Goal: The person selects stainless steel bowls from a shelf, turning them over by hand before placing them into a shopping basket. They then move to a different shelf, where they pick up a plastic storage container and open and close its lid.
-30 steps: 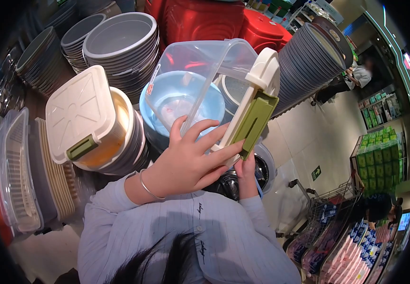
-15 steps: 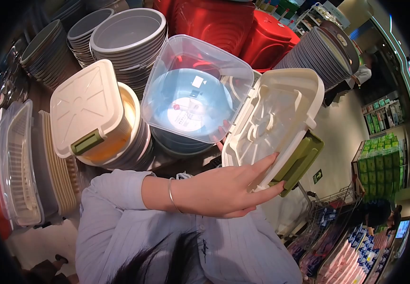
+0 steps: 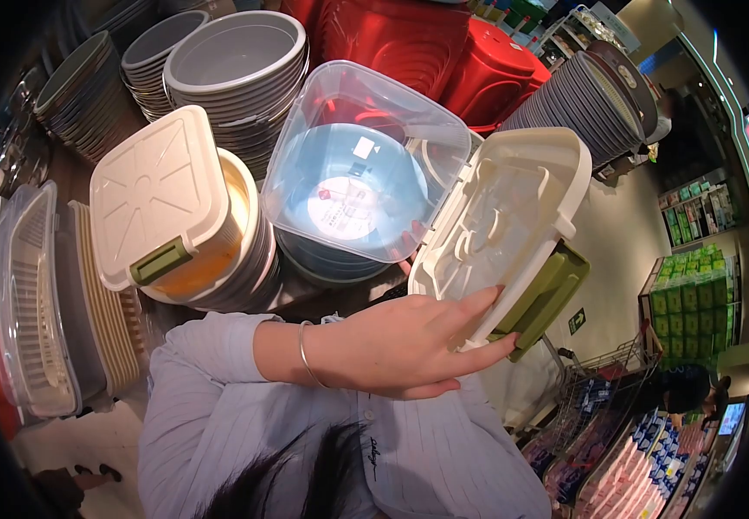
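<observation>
A clear plastic storage box (image 3: pixel 366 86) is tilted open above a stack of blue basins (image 3: pixel 331 272). Its cream lid (image 3: pixel 556 160) hangs hinged open on the right, with a green latch (image 3: pixel 547 298) along the edge. My left hand (image 3: pixel 392 346), a bangle at its wrist, reaches across my body and grips the lid edge by the latch, fingers on both. Of my right hand (image 3: pixel 412 240) only fingertips show, by the hinge; they hold the box there, and the rest is hidden behind lid and box.
Left stands a closed box with a cream lid (image 3: pixel 158 195) on stacked basins. Grey buckets (image 3: pixel 236 52) and red stools (image 3: pixel 487 73) are behind. Baskets (image 3: pixel 41 303) lie far left. On the right are a shopping cart (image 3: pixel 604 372), shelved goods (image 3: pixel 694 303) and a person (image 3: pixel 690 389).
The view shifts slightly. The box and lid keep nearly the same pose, and both hands stay on them. A person at the right edge has moved a little.
</observation>
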`<act>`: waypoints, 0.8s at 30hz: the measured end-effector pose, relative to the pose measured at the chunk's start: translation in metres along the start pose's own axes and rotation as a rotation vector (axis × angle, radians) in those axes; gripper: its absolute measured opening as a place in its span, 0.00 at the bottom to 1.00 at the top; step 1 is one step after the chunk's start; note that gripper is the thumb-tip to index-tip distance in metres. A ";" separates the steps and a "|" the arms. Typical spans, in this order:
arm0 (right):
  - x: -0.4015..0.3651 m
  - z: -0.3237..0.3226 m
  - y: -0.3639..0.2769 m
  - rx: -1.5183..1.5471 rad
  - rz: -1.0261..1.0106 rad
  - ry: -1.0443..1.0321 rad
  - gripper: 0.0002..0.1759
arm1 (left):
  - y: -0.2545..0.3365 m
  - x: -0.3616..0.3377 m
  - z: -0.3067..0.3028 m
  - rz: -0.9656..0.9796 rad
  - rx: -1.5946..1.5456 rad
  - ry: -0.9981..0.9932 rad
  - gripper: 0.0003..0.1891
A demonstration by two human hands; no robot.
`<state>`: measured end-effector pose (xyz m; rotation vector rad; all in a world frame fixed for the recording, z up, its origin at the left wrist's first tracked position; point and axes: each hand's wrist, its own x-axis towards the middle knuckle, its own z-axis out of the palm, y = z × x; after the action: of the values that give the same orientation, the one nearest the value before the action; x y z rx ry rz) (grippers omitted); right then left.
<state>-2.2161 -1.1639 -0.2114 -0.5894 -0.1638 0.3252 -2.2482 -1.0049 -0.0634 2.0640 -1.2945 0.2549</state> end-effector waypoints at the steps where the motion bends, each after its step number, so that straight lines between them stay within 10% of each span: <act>1: -0.010 0.008 0.021 0.001 -0.001 -0.004 0.32 | 0.000 -0.001 -0.001 -0.002 0.007 0.000 0.27; 15: 0.050 -0.042 0.021 -0.184 0.058 0.082 0.23 | -0.006 -0.039 -0.036 -0.226 0.080 0.076 0.32; 24: 0.057 -0.029 0.022 -0.455 0.028 0.214 0.23 | -0.030 -0.092 -0.041 -0.507 0.059 0.557 0.30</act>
<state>-2.1614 -1.1417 -0.2443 -1.0725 -0.0209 0.2494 -2.2603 -0.9041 -0.0912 2.0823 -0.4225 0.5859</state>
